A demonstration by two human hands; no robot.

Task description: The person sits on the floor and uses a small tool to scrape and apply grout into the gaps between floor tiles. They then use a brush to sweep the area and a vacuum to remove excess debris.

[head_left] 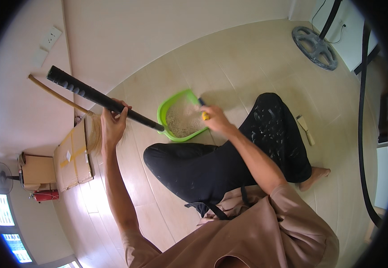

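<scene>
My left hand (113,123) grips the long black handle (73,87) of a green dustpan (162,114), which holds pale, gritty debris (180,123). My right hand (218,118), slightly blurred, is closed on a small tool (205,115) with a yellow and dark handle, over the pan's right side; its working end is indistinct. Behind my left hand is a straw broom (94,134) with a thin wooden handle. A pale putty knife (307,131) lies on the floor to the right of my bent knee (267,111); my legs are in dark, paint-marked trousers.
Flattened cardboard (71,158), boxes (40,167), a red cylinder (46,195) and a fan (4,177) stand along the left. At the upper right are a grey wheel-shaped stand base (303,42) with a black pole and a hanging black strap (360,134). Walls border the tiled floor (229,53).
</scene>
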